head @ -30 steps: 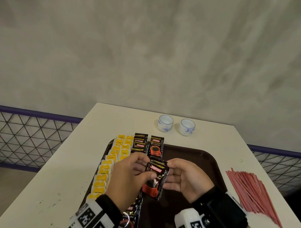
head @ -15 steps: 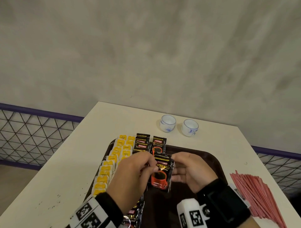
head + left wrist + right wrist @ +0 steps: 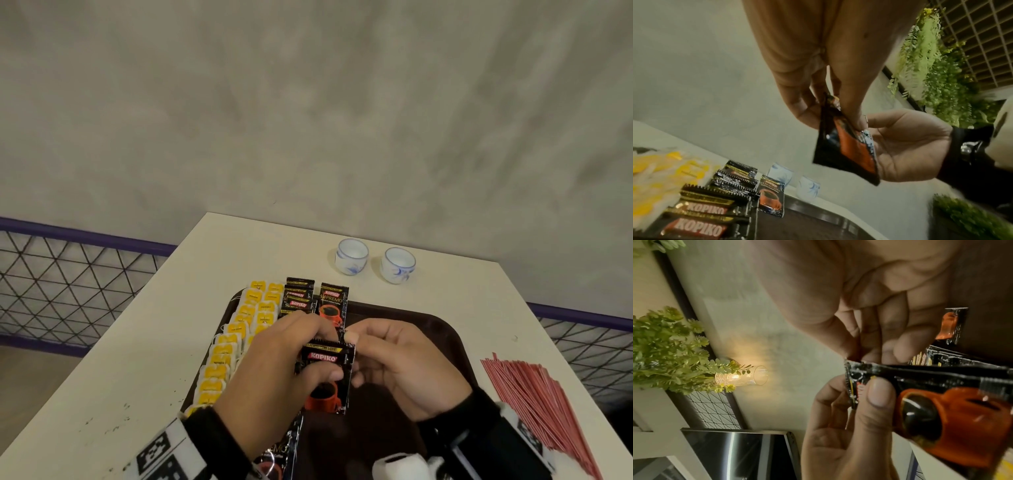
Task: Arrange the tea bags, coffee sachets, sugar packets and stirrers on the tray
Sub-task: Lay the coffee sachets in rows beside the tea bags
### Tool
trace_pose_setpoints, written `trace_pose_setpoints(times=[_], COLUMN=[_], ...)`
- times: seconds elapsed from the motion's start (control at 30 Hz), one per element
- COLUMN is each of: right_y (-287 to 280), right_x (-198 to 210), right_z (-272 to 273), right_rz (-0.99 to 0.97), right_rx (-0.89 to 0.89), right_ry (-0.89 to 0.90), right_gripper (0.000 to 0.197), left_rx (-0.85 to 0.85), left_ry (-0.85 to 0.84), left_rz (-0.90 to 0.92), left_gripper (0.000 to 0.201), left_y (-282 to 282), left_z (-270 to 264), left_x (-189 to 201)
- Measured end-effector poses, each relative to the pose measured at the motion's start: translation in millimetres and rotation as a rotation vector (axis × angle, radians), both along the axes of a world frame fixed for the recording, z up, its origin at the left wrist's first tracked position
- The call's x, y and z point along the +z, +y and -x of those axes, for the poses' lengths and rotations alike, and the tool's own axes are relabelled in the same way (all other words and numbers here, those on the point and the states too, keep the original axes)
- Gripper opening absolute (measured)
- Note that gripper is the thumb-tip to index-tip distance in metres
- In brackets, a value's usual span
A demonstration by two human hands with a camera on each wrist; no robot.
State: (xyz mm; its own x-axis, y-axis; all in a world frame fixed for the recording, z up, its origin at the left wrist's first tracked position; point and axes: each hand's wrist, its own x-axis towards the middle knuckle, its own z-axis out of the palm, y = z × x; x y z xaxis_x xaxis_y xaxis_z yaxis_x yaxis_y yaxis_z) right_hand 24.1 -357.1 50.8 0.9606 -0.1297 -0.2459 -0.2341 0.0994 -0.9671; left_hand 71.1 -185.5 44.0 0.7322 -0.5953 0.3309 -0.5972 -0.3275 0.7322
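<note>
Two small white cups with blue markings, the left cup [image 3: 351,256] and the right cup [image 3: 398,265], are standing side by side on the cream desk [image 3: 113,370], well beyond the hands and near its far edge. A grey plaster wall [image 3: 308,102] is rising behind the desk, and a wire mesh railing with a purple top bar [image 3: 68,274] is running far out to the left of the hands. In the right wrist view, leafy green plants [image 3: 663,350] are hanging beside a glowing glass lamp [image 3: 742,377].

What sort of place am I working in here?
Probably a café or pantry refreshment corner: a brown tray of coffee sachets and tea bags, two small cups, and foliage wall decor.
</note>
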Motion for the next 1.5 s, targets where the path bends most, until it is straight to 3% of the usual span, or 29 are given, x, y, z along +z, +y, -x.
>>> trace_pose_setpoints(times=[0.13, 0.27, 0.4, 0.57, 0.67, 0.9, 1.07, 1.2, 1.33, 1.43, 1.5], right_y=[0, -11, -39, -43, -45, -49, -50, -46, -44, -37, -34], right_x=[-3, -18, -37, -54, -68, -88, -94, -83, -56, -39, -37], right_z=[-1, -15, -47, -88, -110, -127, -129, -112, -76, -37, -15], right_rz=[0.018, 0.198, 0.467, 0.429, 0.385, 0.438, 0.448, 0.425, 0.53, 0.263, 0.107], right_rx=[-0.037, -0.219, -0.347, -0.407, -0.488, -0.574, -0.525, -0.467, -0.246, 0.054, 0.223], right_ry=[0.027, 0.073, 0.166, 0.242, 0.276, 0.32, 0.251, 0.216, 0.136, -0.004, -0.043], right_gripper=[0.013, 0.019, 0.019, 0.009, 0.015, 0.028, 0.024, 0.002, 0.015, 0.02, 0.035], left_rx=[0.025, -0.033, -0.108, -0.11, -0.098, -0.074, -0.063, -0.058, -0.064, -0.057, -0.022], left_ry=[-0.209, -0.299, -0.21, -0.064, -0.044, 0.043, 0.066, 0.069, 0.072, 0.02, 0.031], left_rz=[-0.045, 0.01, 0.047, 0.0, -0.026, -0.038, -0.049, -0.05, -0.027, -0.01, -0.015], left_gripper=[0.004, 0.008, 0.009, 0.005, 0.014, 0.015, 0.015, 0.014, 0.016, 0.023, 0.024], left_y=[1, 8, 17, 22, 21, 17, 10, 4, -1, -5, -9], left_z=[4, 9, 10, 1, -4, -13, -17, -21, -30, -42, -46], left_x=[-2, 2, 0, -9, -9, -7, -10, -13, -17, -19, -17])
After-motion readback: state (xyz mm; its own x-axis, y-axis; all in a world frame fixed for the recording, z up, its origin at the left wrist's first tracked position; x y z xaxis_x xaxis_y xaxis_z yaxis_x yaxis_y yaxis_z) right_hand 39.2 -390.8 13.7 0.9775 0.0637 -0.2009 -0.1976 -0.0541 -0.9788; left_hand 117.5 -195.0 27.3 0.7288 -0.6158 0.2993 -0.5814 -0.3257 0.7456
